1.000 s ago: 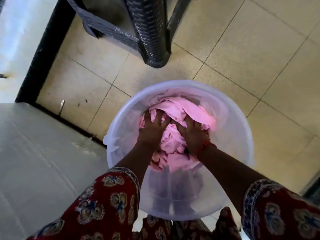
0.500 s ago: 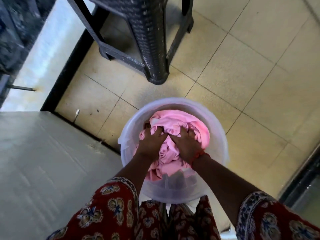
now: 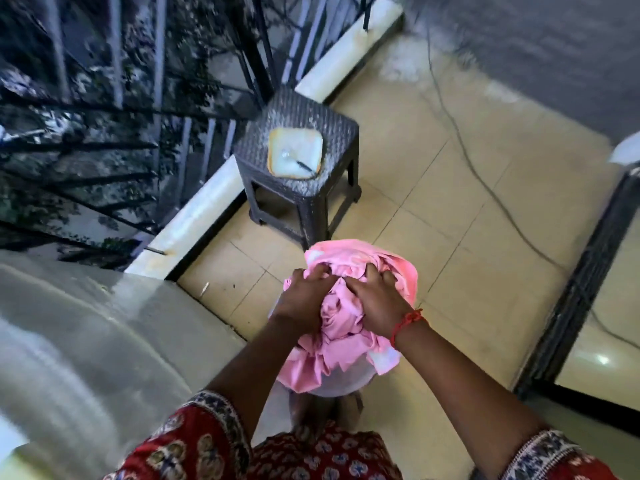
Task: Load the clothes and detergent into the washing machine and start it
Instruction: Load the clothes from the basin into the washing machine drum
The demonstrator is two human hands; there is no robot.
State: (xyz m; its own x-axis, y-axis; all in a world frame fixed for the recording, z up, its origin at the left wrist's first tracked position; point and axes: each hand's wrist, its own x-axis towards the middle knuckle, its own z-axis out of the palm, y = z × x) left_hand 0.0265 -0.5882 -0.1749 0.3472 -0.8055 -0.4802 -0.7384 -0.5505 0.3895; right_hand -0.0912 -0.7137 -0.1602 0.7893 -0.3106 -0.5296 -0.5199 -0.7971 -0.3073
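Note:
A bundle of pink clothes [image 3: 346,348] is bunched up in mid-air above the floor. My left hand [image 3: 304,299] grips its left side and my right hand [image 3: 375,306] grips its right side, fingers dug into the cloth. Below the bundle a bit of the translucent white tub [image 3: 334,384] shows, mostly hidden by the cloth. A pale grey flat surface [image 3: 86,341], blurred, fills the lower left; I cannot tell whether it is the washing machine's lid.
A dark woven-pattern stool [image 3: 304,161] stands ahead with a square beige container [image 3: 294,157] on top. A metal railing [image 3: 121,116] runs along the left. A cable [image 3: 485,181] trails across the tiled floor. A dark door frame [image 3: 581,271] stands at the right.
Both hands have lifted the pink clothes up out of the tub. The view has risen and tilted forward, showing the stool top and railing.

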